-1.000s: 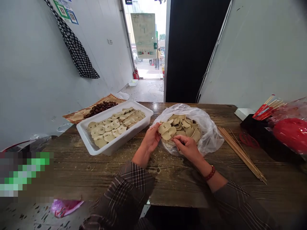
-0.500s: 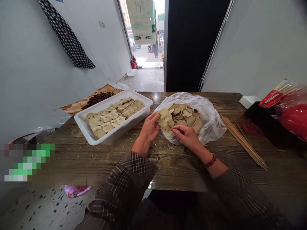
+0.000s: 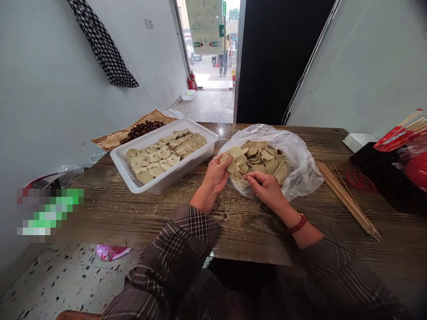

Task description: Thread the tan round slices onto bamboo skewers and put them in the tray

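Observation:
My left hand is closed on several thin, round, beige-green slices, the thumb pressing on top of them. Fingertips of my right hand are pinched together beside these slices, on what looks like the end of a thin bamboo skewer; most of it is hidden. Both hands are over the near edge of a clear plastic bag, which lies open around a heap of loose slices. To the left, a white tray holds rows of skewered slices.
Loose bamboo skewers lie right of the bag on the wooden table. Further right stands a black holder with red-wrapped sticks. Dark reddish-brown pieces rest on paper behind the tray.
The view has shifted, so the scene sits slightly further right and higher. Both hands keep nearly the same hold and place over the bag.

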Demonstrator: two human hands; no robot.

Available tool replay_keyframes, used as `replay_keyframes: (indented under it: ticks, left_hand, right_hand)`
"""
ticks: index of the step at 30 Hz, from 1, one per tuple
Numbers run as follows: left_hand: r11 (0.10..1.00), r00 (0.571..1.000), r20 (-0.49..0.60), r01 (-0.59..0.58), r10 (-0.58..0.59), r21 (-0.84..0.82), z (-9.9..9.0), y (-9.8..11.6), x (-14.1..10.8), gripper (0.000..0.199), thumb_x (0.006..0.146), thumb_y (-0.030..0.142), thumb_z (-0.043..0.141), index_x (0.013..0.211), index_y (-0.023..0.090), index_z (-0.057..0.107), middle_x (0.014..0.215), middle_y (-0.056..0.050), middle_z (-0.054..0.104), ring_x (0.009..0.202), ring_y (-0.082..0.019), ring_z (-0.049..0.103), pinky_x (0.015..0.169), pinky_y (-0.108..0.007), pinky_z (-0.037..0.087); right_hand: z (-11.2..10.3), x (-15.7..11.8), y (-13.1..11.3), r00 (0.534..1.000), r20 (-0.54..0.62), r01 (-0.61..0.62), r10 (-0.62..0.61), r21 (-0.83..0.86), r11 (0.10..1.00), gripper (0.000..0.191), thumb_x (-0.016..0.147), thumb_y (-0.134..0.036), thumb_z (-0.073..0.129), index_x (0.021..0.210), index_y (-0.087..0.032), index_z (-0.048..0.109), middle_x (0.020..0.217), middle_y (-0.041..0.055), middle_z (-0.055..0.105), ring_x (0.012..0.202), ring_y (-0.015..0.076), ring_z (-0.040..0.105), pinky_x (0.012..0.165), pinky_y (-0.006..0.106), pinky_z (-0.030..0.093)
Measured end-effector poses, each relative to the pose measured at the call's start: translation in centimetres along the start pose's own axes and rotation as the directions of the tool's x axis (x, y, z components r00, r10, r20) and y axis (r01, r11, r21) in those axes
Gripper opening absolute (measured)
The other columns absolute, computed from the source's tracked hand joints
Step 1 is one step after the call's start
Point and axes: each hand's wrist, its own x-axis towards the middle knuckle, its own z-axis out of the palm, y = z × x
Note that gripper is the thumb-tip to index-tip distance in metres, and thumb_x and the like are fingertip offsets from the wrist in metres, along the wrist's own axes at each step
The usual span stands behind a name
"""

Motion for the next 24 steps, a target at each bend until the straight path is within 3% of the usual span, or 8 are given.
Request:
replay_keyframes:
  ticks: [5,16,21,24]
  left_hand:
    - [0.999,0.998,0.044,0.039,-0.039,0.001,0.5,-0.8,-0.4,0.039,0.058,0.021,0.087,0.092,0.011,0.071,0.082,-0.006,0.075,0.076,-0.017,0.071,0.076,-0.027,0.057]
    - [0.994,0.993,0.079,0.08,-0.086,0.076,0.8,-1.5,-0.7,0.04,0.065,0.027,0.084,0.1,0.013,0.068,0.09,-0.006,0.074,0.077,-0.014,0.069,0.071,-0.024,0.054]
    - [0.957,0.996,0.012,-0.091,0.091,0.276,-0.3,-0.8,0.2,0.027,0.078,0.032,0.072,0.098,0.015,0.066,0.094,-0.008,0.074,0.081,-0.015,0.069,0.083,-0.031,0.053]
    - [0.783,0.967,0.058,-0.237,0.25,0.575,-0.9,-0.9,0.8,0.016,0.08,0.027,0.067,0.091,0.016,0.07,0.092,-0.008,0.073,0.083,-0.018,0.068,0.085,-0.034,0.052]
  right_hand:
    - [-0.3,0.1,-0.2,0.999,0.007,-0.043,0.042,0.05,0.998,0.03,0.088,-0.041,0.054,0.078,-0.017,0.069,0.049,-0.0025,0.052,0.049,0.0122,0.046,0.05,0.025,0.034]
    - [-0.9,0.4,0.5,0.997,-0.022,-0.071,0.073,0.096,0.993,0.029,0.086,-0.041,0.056,0.07,-0.018,0.063,0.05,-0.0024,0.053,0.048,0.0111,0.045,0.049,0.024,0.033]
    - [-2.7,1.3,1.1,0.969,-0.217,-0.082,0.115,0.157,0.984,0.029,0.084,-0.044,0.059,0.077,-0.016,0.066,0.05,-0.0034,0.053,0.047,0.0102,0.045,0.048,0.024,0.033]
    - [-3.6,1.8,1.2,0.945,-0.301,-0.06,0.124,0.214,0.975,0.031,0.083,-0.046,0.06,0.081,-0.016,0.067,0.05,-0.0038,0.053,0.046,0.01,0.044,0.048,0.024,0.033]
